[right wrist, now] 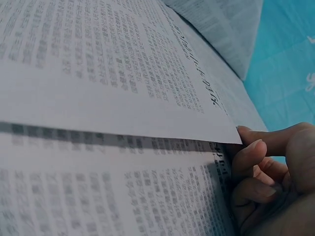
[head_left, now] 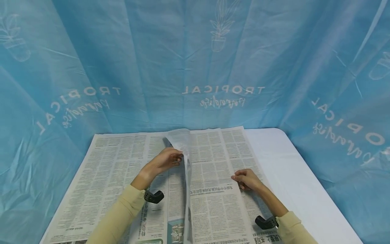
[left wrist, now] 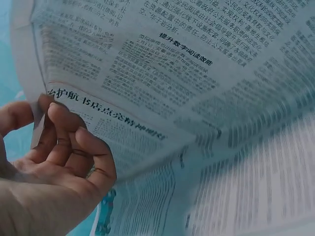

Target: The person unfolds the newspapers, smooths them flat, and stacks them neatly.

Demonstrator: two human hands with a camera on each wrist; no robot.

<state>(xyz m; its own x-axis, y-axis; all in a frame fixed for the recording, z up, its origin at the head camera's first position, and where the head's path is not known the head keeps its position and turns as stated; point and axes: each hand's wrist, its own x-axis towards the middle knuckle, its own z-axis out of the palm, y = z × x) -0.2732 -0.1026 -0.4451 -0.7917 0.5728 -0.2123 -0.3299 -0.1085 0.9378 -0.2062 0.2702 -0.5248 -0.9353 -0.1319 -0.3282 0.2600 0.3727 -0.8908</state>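
A printed newspaper sheet [head_left: 213, 203] stands partly raised over other spread newspaper pages [head_left: 109, 176]. My left hand [head_left: 166, 159] pinches its left edge between thumb and fingers, holding that edge up near the middle of the table. In the left wrist view the thumb and fingers [left wrist: 59, 118] close on a narrow margin, and the printed underside slopes away to the right. With thumb and index finger, my right hand [head_left: 246, 179] pinches the sheet's right edge. The right wrist view shows this edge lifted slightly, casting a shadow on the page beneath.
White table surface [head_left: 283, 162] shows along the right side of the newspapers. A blue curtain [head_left: 164, 67] with printed lettering encloses the back and both sides. Black bands with small devices [head_left: 153, 196] sit on both wrists.
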